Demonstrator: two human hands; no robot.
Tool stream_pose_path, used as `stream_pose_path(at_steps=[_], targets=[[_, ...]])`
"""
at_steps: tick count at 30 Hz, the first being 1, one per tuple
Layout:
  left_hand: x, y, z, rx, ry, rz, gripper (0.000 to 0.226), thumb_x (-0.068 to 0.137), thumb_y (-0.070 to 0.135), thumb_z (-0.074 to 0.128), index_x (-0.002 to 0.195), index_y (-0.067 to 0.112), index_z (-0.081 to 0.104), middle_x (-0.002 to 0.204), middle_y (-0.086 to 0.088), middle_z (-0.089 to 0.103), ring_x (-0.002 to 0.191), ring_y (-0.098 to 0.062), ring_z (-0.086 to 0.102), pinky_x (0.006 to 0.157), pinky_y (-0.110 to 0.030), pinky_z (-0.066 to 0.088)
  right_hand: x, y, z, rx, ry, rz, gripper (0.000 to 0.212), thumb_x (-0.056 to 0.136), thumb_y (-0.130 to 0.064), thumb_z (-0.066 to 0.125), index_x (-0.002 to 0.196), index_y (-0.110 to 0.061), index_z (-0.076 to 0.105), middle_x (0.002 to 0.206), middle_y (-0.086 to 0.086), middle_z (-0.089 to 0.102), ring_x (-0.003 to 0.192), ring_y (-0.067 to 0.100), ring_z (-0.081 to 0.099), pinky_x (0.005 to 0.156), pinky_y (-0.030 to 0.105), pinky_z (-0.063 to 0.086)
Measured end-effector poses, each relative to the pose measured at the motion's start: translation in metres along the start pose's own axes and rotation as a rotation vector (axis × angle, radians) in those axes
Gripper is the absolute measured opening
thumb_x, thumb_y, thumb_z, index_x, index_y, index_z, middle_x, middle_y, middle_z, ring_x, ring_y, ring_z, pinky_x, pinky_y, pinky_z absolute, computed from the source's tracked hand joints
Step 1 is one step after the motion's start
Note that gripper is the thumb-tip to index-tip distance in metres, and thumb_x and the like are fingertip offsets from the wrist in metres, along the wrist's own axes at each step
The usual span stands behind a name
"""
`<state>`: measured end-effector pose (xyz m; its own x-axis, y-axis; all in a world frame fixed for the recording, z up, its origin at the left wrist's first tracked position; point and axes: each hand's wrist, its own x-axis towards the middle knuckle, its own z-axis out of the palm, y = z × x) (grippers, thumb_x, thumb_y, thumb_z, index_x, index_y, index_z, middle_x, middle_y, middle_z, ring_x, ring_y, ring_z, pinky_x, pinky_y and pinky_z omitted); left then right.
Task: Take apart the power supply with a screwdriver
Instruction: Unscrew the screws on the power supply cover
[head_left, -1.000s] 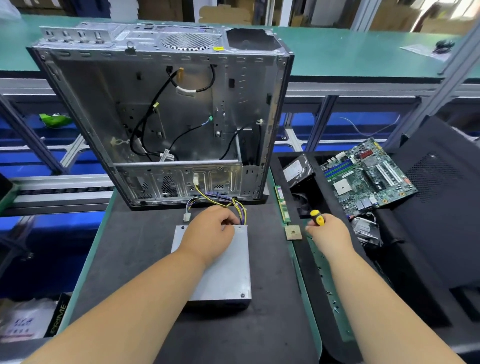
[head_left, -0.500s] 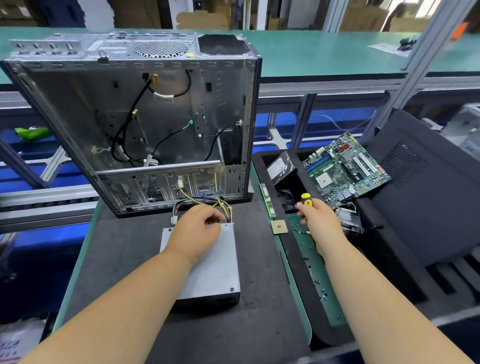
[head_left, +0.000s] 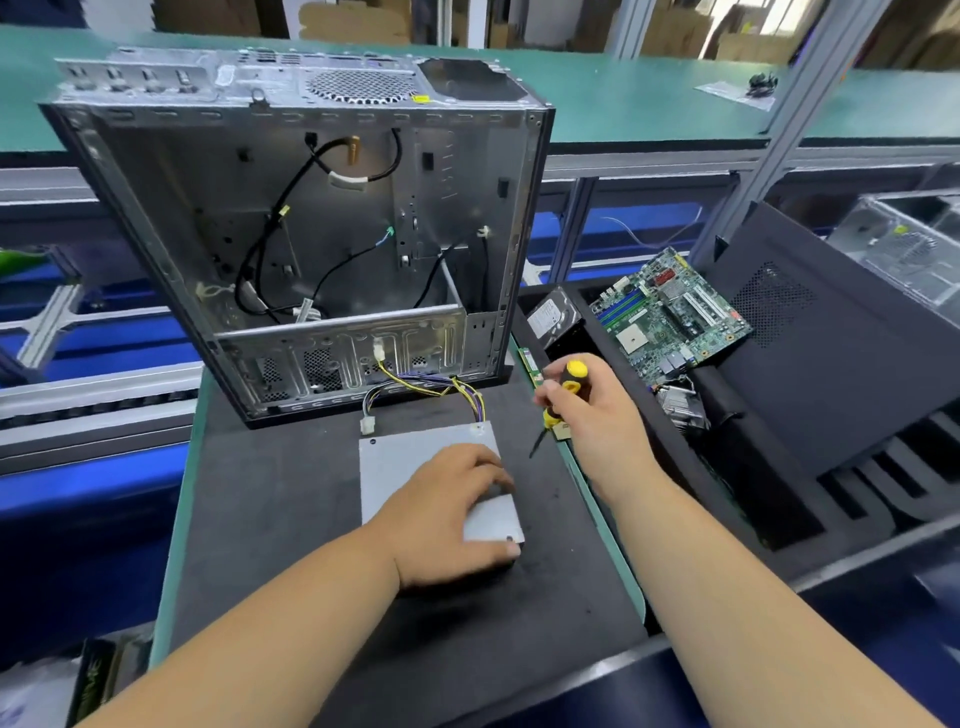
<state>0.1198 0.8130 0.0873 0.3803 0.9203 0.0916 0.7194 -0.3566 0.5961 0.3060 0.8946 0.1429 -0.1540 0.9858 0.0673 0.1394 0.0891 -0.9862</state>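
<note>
Two hands: left (head_left: 449, 506) on one power supply (head_left: 410, 457), right (head_left: 592, 415) gripping one screwdriver (head_left: 563, 395).

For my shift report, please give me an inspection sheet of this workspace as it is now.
Surface: dark mat on a green-edged bench.
Job's things: power supply flat on the mat; screwdriver, tip down, off the supply.
Clutter: open case behind; chip at the mat's edge; motherboard and drive in the right tray.
Hands: left hand rests on the supply's near right corner; right hand grips the screwdriver.
Cables: supply's wires run toward the case; black cables inside it.
Surroundings: green conveyor, metal frames.
</note>
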Motion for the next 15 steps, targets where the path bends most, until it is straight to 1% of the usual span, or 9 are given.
stream_pose_path(at_steps=[1, 2, 3, 5, 7, 9, 11, 13, 15], targets=[[-0.004, 0.000, 0.002, 0.056, -0.041, 0.024, 0.074, 0.070, 0.068, 0.068, 0.131, 0.028, 0.053, 0.136, 0.010, 0.040, 0.130, -0.007, 0.033, 0.112, -0.024, 0.029, -0.005, -0.002, 0.003, 0.013, 0.010, -0.021, 0.011, 0.089, -0.017, 0.058, 0.096, -0.025, 0.062, 0.090, 0.004, 0.068, 0.083, 0.011, 0.067, 0.081, 0.030, 0.050], [-0.007, -0.001, 0.003, 0.117, -0.068, 0.047, 0.082, 0.068, 0.071, 0.068, 0.135, 0.028, 0.048, 0.141, 0.008, 0.036, 0.134, -0.009, 0.028, 0.112, -0.025, 0.026, -0.011, -0.006, 0.006, 0.015, 0.020, -0.032, 0.012, 0.087, -0.019, 0.057, 0.094, -0.028, 0.061, 0.090, 0.004, 0.066, 0.083, 0.011, 0.066, 0.079, 0.029, 0.049], [-0.009, -0.003, 0.003, 0.172, -0.078, 0.069, 0.085, 0.068, 0.069, 0.070, 0.138, 0.028, 0.045, 0.144, 0.006, 0.033, 0.136, -0.012, 0.026, 0.113, -0.027, 0.026, -0.016, -0.009, 0.009, 0.034, 0.036, -0.042, 0.013, 0.086, -0.020, 0.056, 0.092, -0.029, 0.061, 0.089, 0.004, 0.064, 0.081, 0.012, 0.065, 0.078, 0.028, 0.046], [-0.008, -0.004, 0.002, 0.226, -0.067, 0.102, 0.082, 0.071, 0.054, 0.076, 0.140, 0.026, 0.044, 0.148, 0.002, 0.032, 0.138, -0.017, 0.027, 0.114, -0.029, 0.027, -0.026, -0.016, 0.015, 0.137, 0.064, -0.056, 0.010, 0.081, -0.019, 0.055, 0.086, -0.026, 0.061, 0.080, 0.001, 0.057, 0.074, 0.016, 0.057, 0.074, 0.032, 0.041], [-0.007, -0.006, 0.000, 0.224, -0.066, 0.118, 0.079, 0.073, 0.046, 0.079, 0.141, 0.026, 0.045, 0.150, 0.002, 0.031, 0.139, -0.018, 0.027, 0.114, -0.028, 0.025, -0.035, -0.022, 0.021, 0.270, 0.061, -0.076, 0.004, 0.080, -0.022, 0.055, 0.078, -0.022, 0.059, 0.070, 0.000, 0.049, 0.069, 0.019, 0.047, 0.071, 0.037, 0.033], [-0.006, -0.009, -0.002, 0.206, -0.080, 0.138, 0.079, 0.072, 0.044, 0.081, 0.141, 0.028, 0.046, 0.150, 0.003, 0.032, 0.139, -0.017, 0.027, 0.115, -0.028, 0.025, -0.043, -0.028, 0.026, 0.350, 0.048, -0.106, 0.014, 0.082, -0.031, 0.055, 0.073, -0.020, 0.056, 0.065, 0.000, 0.045, 0.065, 0.020, 0.041, 0.067, 0.036, 0.031], [-0.007, -0.014, -0.007, 0.181, -0.104, 0.147, 0.079, 0.070, 0.043, 0.083, 0.139, 0.030, 0.047, 0.149, 0.005, 0.034, 0.139, -0.015, 0.028, 0.115, -0.030, 0.028, -0.051, -0.031, 0.032, 0.414, 0.022, -0.120, 0.023, 0.084, -0.036, 0.053, 0.072, -0.017, 0.054, 0.063, 0.000, 0.044, 0.062, 0.020, 0.039, 0.065, 0.035, 0.031], [-0.010, -0.017, -0.011, 0.135, -0.117, 0.149, 0.076, 0.070, 0.042, 0.083, 0.137, 0.032, 0.050, 0.148, 0.006, 0.037, 0.137, -0.014, 0.031, 0.113, -0.032, 0.030, -0.058, -0.032, 0.039, 0.460, 0.002, -0.099, 0.025, 0.086, -0.034, 0.051, 0.071, -0.015, 0.054, 0.062, 0.001, 0.043, 0.060, 0.020, 0.038, 0.063, 0.035, 0.031], [-0.012, -0.018, -0.013, 0.074, -0.091, 0.141, 0.071, 0.071, 0.045, 0.082, 0.135, 0.033, 0.054, 0.145, 0.006, 0.041, 0.136, -0.014, 0.034, 0.113, -0.033, 0.030, -0.064, -0.031, 0.045, 0.462, -0.007, -0.064, 0.026, 0.088, -0.028, 0.046, 0.068, -0.014, 0.053, 0.059, 0.002, 0.041, 0.059, 0.020, 0.036, 0.063, 0.035, 0.031]])
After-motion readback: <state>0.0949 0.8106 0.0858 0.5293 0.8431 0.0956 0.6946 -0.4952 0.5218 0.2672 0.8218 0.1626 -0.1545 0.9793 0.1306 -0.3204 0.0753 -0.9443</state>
